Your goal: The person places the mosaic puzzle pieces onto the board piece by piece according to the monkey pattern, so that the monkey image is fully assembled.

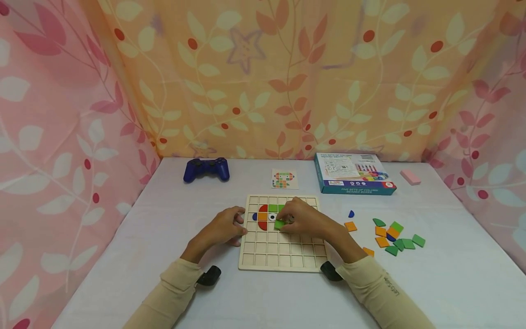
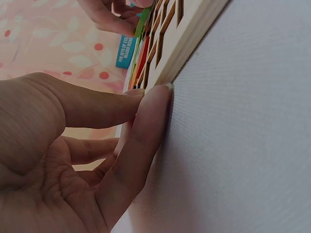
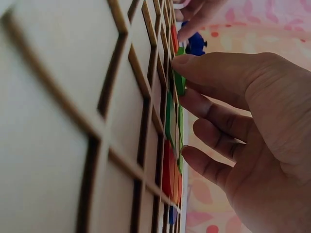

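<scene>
A wooden grid board [image 1: 283,261] lies on the table between both hands. At its left edge my left hand [image 1: 223,225] holds the rim between thumb and finger, seen closely in the left wrist view. Over the upper middle cells, my right hand [image 1: 302,218] pinches a green square tile [image 1: 279,224], tilted in the right wrist view, between thumb and fingertip. Red curved tiles [image 1: 263,225], an orange square [image 1: 262,216], a blue half-round tile [image 1: 255,216], a white eye tile [image 1: 272,217] and green squares [image 1: 273,208] sit in cells. My right hand hides some cells.
Loose green, orange and blue tiles [image 1: 407,243] lie scattered right of the board. Behind it are a pattern card [image 1: 285,178], a boxed set [image 1: 355,174] and a pink block [image 1: 410,177]. A blue game controller [image 1: 206,170] rests at back left.
</scene>
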Demonstrator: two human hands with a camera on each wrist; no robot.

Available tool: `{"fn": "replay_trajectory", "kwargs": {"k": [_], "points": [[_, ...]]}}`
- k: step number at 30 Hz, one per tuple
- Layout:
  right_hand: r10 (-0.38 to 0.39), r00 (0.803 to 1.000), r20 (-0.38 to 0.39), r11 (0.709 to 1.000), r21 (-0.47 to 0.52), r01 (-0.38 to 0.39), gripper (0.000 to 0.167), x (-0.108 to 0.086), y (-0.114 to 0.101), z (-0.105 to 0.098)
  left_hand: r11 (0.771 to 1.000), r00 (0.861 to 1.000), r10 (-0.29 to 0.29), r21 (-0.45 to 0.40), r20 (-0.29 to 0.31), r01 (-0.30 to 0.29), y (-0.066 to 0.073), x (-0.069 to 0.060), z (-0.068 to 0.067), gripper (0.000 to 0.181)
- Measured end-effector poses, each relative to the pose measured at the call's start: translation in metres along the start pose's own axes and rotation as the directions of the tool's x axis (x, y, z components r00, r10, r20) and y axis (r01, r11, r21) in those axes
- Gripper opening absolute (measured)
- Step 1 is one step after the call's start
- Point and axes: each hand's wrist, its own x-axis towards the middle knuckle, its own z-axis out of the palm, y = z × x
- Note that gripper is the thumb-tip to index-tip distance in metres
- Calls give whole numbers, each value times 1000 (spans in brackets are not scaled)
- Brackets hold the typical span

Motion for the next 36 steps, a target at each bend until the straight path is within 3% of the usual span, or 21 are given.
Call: {"fn": "replay_trajectory", "kwargs": {"k": [10,36], "points": [[11,1000,3,1000,-11,-11,24,4,-15,6,1000,1000,9,-9,12,-8,0,-1,0,66],[-29,1000,2,999,-13,29,17,5,-16,5,1000,1000,19,-7,15,-19,-2,1,-2,65]]}}
